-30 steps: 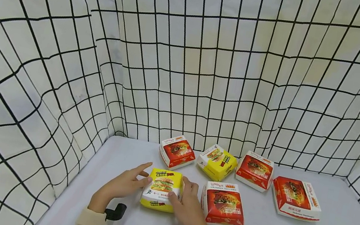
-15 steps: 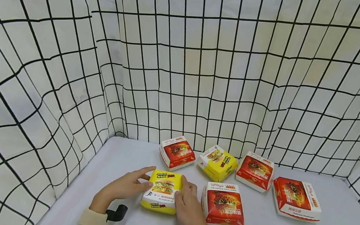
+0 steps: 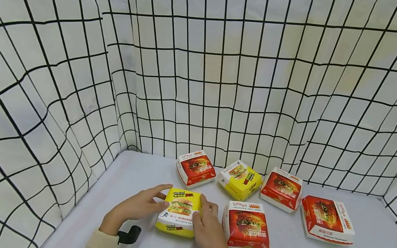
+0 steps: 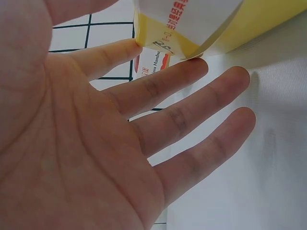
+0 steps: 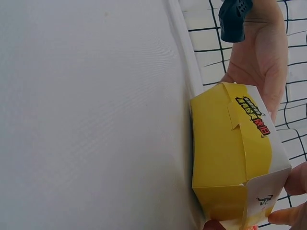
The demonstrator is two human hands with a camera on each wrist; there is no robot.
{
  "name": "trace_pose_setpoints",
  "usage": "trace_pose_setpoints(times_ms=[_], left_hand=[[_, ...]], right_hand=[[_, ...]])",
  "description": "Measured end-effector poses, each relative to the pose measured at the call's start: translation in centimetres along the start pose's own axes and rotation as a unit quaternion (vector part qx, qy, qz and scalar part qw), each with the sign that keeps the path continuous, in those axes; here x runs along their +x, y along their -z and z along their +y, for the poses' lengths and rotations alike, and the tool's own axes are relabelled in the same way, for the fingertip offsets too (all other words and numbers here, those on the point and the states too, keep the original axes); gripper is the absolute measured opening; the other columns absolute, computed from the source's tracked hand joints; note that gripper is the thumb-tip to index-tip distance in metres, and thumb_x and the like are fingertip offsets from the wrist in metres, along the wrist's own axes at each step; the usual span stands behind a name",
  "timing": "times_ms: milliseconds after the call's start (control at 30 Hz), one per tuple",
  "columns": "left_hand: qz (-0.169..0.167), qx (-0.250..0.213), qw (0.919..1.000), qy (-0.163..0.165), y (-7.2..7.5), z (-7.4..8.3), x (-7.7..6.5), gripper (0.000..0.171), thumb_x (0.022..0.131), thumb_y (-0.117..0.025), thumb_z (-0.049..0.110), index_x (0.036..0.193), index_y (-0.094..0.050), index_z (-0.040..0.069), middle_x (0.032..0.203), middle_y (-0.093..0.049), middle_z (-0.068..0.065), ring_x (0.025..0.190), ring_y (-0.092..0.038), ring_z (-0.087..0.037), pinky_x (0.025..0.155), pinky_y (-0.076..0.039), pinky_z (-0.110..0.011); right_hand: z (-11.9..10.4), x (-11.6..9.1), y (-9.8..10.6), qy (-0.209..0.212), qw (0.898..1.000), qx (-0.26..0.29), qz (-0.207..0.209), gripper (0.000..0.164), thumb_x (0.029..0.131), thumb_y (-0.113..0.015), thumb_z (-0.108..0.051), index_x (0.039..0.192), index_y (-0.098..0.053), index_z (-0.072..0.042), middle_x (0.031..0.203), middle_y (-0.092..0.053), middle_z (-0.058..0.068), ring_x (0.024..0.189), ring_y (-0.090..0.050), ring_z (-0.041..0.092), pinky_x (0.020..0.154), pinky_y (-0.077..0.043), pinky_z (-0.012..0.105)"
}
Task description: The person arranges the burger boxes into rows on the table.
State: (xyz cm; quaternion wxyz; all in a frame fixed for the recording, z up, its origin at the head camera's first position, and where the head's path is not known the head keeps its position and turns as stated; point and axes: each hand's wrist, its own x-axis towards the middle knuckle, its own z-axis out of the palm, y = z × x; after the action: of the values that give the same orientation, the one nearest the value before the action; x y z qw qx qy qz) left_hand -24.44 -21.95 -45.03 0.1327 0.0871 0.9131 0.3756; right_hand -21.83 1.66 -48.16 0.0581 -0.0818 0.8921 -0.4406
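In the head view, a yellow and white burger box (image 3: 177, 219) sits on the white table between my two hands. Its lid looks closed. My left hand (image 3: 138, 205) touches its left side with thumb and index finger; the left wrist view shows the other fingers straight and spread beside the yellow burger box (image 4: 180, 28). My right hand (image 3: 210, 231) grips the right side, thumb toward the top edge and fingers along the far side. From the right wrist, the yellow side of the burger box (image 5: 218, 143) faces the camera, with fingertips at its end.
Just right of my right hand lies a red burger box (image 3: 247, 225). Behind stand another red box (image 3: 196, 168), a yellow box (image 3: 239, 179) and a red box (image 3: 281, 188). A further red box (image 3: 327, 220) lies at right. Black-gridded white cloth walls (image 3: 230, 81) enclose the table.
The yellow burger box has shifted very slightly toward me. My right thumb has slid from the lid to its right edge, and my left index finger has come down to its far corner.
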Motion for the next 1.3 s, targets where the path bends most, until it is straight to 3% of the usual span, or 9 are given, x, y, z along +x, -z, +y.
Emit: trace_pose_setpoints(times_ms=[1067,1300], left_hand=[[-0.001,0.001,1.0000,-0.006,-0.05,-0.02,0.05,0.061,0.091,-0.059,0.047,0.146,-0.039,0.029,0.132,-0.057,-0.010,0.109,-0.058,-0.030,0.089,-0.049,-0.053],[-0.009,-0.007,0.9999,-0.003,0.00,0.00,0.08,0.063,0.091,-0.060,0.046,0.147,-0.038,0.028,0.133,-0.056,-0.013,0.097,-0.059,-0.024,0.079,-0.051,-0.043]], right_hand=[[-0.13,-0.02,-0.01,-0.006,1.000,-0.010,0.008,0.058,0.099,-0.045,-0.038,0.151,-0.028,-0.017,0.138,-0.037,0.014,0.105,-0.051,0.024,0.092,-0.045,0.049],[-0.10,-0.02,-0.07,-0.009,1.000,-0.012,0.006,0.059,0.099,-0.044,-0.039,0.151,-0.028,-0.018,0.138,-0.037,0.014,0.104,-0.051,0.024,0.091,-0.045,0.048]])
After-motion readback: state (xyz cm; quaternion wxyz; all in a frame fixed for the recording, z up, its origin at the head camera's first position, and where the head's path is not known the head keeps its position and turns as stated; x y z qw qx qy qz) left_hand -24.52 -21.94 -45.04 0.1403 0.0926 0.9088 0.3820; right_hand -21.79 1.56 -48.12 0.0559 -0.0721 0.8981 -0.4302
